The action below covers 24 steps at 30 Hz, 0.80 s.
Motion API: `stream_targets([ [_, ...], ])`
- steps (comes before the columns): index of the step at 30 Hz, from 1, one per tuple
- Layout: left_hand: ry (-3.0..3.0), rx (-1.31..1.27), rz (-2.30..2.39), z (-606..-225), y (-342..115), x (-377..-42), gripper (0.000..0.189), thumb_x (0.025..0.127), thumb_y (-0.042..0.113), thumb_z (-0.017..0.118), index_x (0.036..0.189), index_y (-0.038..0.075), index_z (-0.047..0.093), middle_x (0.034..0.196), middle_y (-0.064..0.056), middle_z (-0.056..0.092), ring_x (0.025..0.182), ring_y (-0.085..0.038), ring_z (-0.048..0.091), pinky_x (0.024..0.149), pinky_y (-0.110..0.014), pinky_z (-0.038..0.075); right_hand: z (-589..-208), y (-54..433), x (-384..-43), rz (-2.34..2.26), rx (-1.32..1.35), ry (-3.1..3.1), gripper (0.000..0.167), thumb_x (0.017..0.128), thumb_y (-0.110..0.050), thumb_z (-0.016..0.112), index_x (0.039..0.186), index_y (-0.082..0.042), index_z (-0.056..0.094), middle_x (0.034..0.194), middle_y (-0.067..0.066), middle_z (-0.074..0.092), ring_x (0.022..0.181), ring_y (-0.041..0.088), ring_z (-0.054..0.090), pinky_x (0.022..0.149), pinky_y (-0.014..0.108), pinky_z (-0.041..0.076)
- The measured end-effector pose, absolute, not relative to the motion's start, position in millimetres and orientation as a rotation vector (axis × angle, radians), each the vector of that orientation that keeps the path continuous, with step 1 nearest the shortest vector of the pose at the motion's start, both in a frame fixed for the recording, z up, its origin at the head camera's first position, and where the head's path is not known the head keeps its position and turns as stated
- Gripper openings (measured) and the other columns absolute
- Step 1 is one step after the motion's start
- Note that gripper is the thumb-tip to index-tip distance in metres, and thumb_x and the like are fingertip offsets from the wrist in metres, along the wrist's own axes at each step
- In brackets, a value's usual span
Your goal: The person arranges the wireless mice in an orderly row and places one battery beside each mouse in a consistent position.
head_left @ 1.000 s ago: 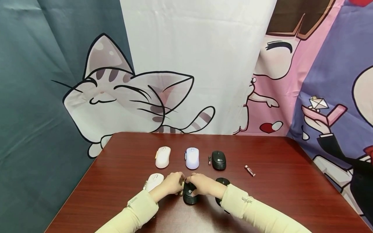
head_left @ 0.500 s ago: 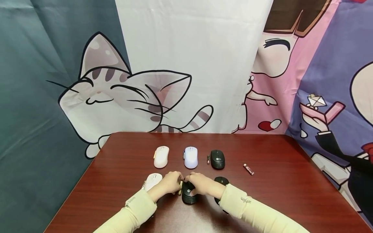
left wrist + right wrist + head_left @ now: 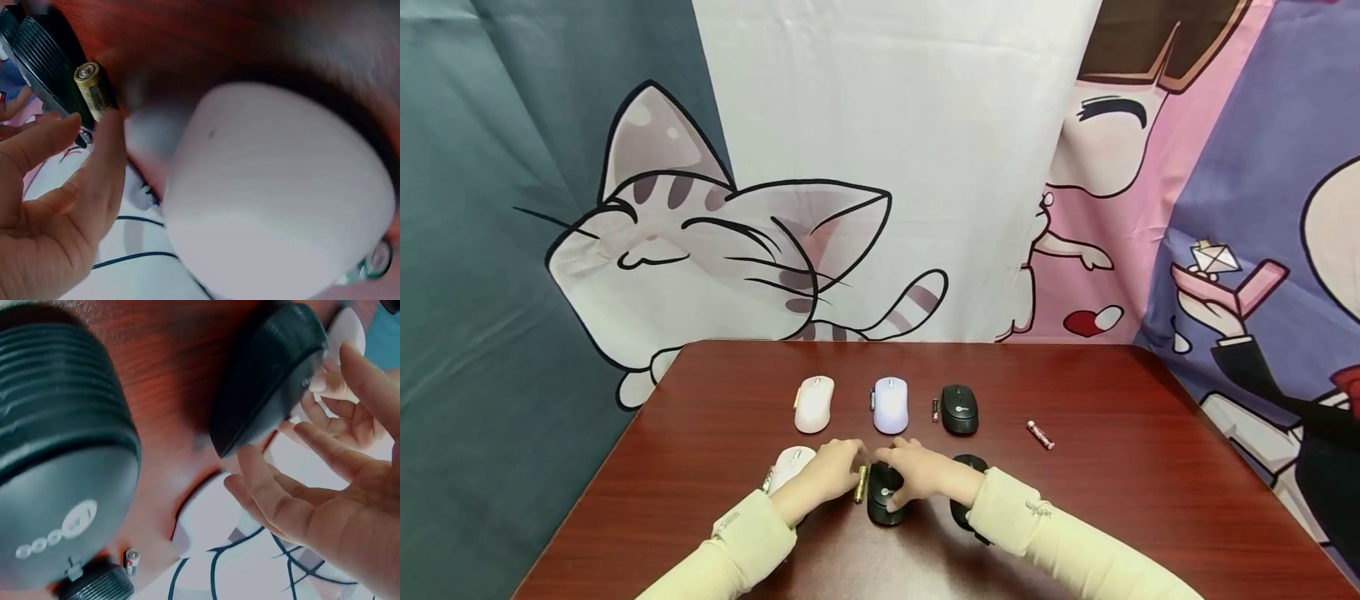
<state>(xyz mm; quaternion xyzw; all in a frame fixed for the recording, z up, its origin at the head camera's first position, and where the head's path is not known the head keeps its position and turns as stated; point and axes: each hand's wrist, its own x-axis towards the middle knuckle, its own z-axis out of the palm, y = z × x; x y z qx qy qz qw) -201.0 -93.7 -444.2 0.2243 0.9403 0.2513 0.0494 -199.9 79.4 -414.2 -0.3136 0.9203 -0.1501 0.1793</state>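
A black mouse (image 3: 886,502) lies in the front row on the table, and a gold battery (image 3: 861,485) lies along its left side. My left hand (image 3: 831,470) is just left of that battery. In the left wrist view, its thumb and fingers are spread apart beside the gold battery (image 3: 94,90), gripping nothing. Over the black mouse is my right hand (image 3: 925,473), fingers loosely bent around its front and right side. The right wrist view shows the thumb standing apart from this black mouse (image 3: 275,387), with fingertips close to its front end.
A white mouse (image 3: 793,463) sits left, partly behind my left forearm; another black mouse (image 3: 972,467) is partly under my right sleeve. Behind stand a white mouse (image 3: 815,405), a lavender mouse (image 3: 891,406) and a black mouse (image 3: 959,409), with batteries beside them. A lone battery (image 3: 1040,435) lies right.
My left fingers have come away from the gold battery, leaving it in fuller view beside the mouse. The right fingers have spread a little over the black mouse. The head view has shifted slightly.
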Motion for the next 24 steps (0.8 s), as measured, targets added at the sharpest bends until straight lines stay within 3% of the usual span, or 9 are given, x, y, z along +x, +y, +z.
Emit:
stream_targets([
  [10, 3.101, 0.764, 0.472, -429.1, -90.6, -191.2, 0.021, 0.076, 0.009, 0.073, 0.095, 0.002, 0.066, 0.082, -0.011, 0.067, 0.076, -0.027, 0.065, 0.062, -0.039, 0.05, -395.6, 109.5, -209.1, -0.533, -1.066, 2.557, 0.045, 0.077, -0.019, 0.075, 0.115, 0.0, 0.059, 0.115, 0.014, 0.062, 0.108, 0.03, 0.057, 0.091, 0.037, 0.047],
  [17, 3.233, 0.856, 0.52, -419.8, -85.2, -191.2, 0.024, 0.077, 0.013, 0.073, 0.097, 0.002, 0.064, 0.082, -0.012, 0.067, 0.073, -0.027, 0.065, 0.057, -0.038, 0.049, -388.6, 138.8, -218.2, -0.72, -1.095, 2.568, 0.032, 0.083, -0.02, 0.071, 0.107, -0.002, 0.061, 0.107, 0.014, 0.066, 0.097, 0.03, 0.062, 0.083, 0.036, 0.051],
  [24, 3.237, 0.769, 0.713, -408.3, -68.5, -195.4, 0.021, 0.08, 0.012, 0.071, 0.098, 0.004, 0.067, 0.079, -0.009, 0.065, 0.066, -0.019, 0.059, 0.057, -0.032, 0.046, -389.6, 172.0, -230.4, -0.944, -1.075, 2.618, 0.023, 0.088, -0.019, 0.065, 0.105, -0.004, 0.062, 0.097, 0.009, 0.066, 0.079, 0.012, 0.061, 0.071, 0.024, 0.051],
])
